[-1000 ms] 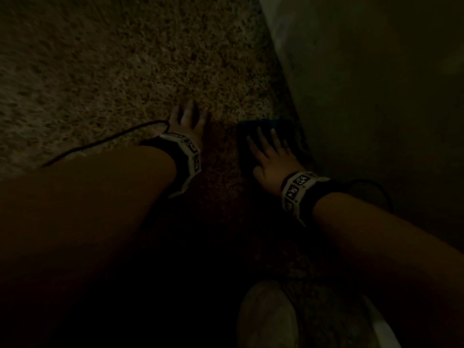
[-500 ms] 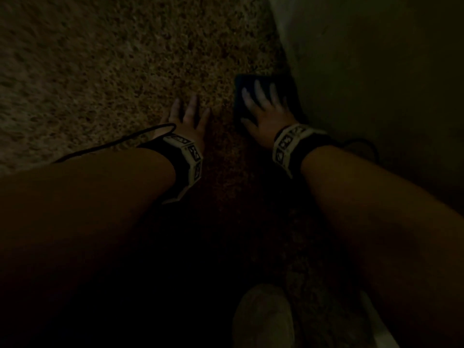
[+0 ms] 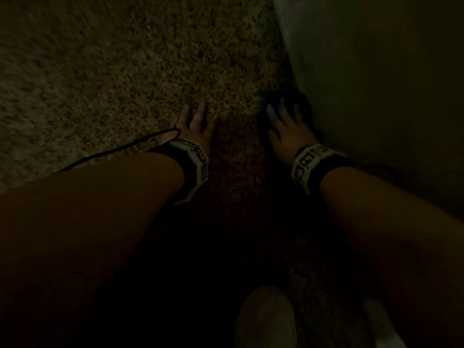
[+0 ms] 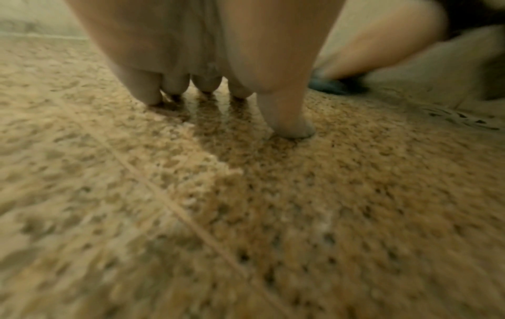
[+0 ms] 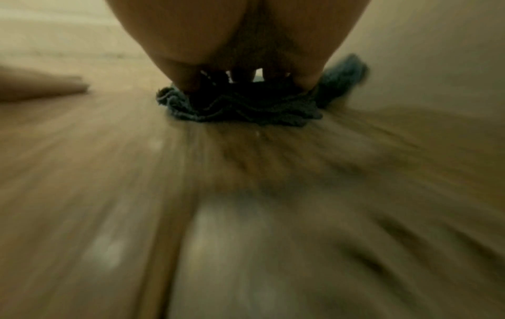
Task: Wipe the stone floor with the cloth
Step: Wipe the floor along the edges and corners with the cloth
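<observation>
**Blue cloth pressed flat on speckled stone, hard by the wall**

The speckled tan-and-brown stone floor [image 3: 150, 71] looks grainy, with a thin straight seam visible only in the left wrist view. The right hand [image 3: 288, 131] lies flat on the crumpled blue-grey woven cloth [image 5: 246, 108], its fingers [image 3: 272, 114] straight and slightly spread, pressing the fabric down rather than gripping it. The cloth sits on the floor just beside the plain pale wall [image 3: 376, 84]. In the dim head view it is only a dark patch under the hand; the right wrist view shows its rippled near edge and ribbed weave, with one corner turned up on the wall side, though the floor there is streaked with blur.

The left hand [image 3: 193, 126] rests on the bare stone near the cloth but apart from it, fingers [image 4: 147, 90] straight, tips and thumb touching the floor. Both wrists wear black bands with white marker blocks [image 3: 198, 167], and a thin black cable [image 3: 120, 149] trails from the left one. A pale rounded shoe toe [image 3: 266, 317] shows at the bottom edge.
</observation>
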The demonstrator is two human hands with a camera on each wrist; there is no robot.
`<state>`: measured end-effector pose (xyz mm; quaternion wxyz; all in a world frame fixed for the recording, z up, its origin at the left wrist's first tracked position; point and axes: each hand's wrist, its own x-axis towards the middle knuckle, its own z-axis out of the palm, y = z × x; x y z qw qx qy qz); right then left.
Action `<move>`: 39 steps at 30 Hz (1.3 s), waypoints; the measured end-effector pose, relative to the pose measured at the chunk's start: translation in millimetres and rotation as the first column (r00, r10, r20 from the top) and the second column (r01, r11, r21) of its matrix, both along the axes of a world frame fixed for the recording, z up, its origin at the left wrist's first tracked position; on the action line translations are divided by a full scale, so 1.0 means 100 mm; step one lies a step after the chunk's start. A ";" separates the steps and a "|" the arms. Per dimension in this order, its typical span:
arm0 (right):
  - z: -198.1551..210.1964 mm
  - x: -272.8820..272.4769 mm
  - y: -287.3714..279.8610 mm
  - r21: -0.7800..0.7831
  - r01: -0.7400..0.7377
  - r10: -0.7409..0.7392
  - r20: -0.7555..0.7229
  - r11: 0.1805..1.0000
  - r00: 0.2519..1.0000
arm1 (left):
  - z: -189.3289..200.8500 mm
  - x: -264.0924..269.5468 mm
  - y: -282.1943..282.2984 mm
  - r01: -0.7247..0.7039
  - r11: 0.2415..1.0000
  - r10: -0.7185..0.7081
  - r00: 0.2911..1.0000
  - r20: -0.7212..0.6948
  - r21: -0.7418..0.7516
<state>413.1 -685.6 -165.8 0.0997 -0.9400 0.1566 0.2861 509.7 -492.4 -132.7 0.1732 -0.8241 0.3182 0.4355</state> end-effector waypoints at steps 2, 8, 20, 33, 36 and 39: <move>0.03 -0.25 0.04 0.017 0.015 -0.014 -0.058 1.000 0.998 | -0.05 0.00 0.01 0.002 1.000 -0.002 1.000 0.009 0.001; 0.17 -0.47 0.15 0.029 0.062 -0.055 -0.197 0.998 0.979 | -0.06 0.02 0.05 0.035 0.999 -0.034 0.999 0.020 -0.015; 1.25 0.47 0.42 0.227 0.389 -0.366 -0.139 0.893 0.920 | 1.08 0.06 1.04 -0.183 0.983 0.184 0.977 0.104 -0.022; 2.36 0.97 1.69 0.775 0.603 -0.728 -0.302 0.188 0.615 | 2.35 0.15 2.29 -0.464 0.876 0.481 0.841 0.245 -0.129; 2.39 0.86 1.88 0.807 0.578 -0.791 -0.273 0.121 0.547 | 2.24 0.17 2.47 -0.430 0.895 0.445 0.863 0.239 -0.118; 2.61 0.69 2.07 0.796 0.605 -0.852 -0.334 -0.025 0.404 | 2.19 0.17 2.57 -0.362 0.929 0.369 0.902 0.224 -0.072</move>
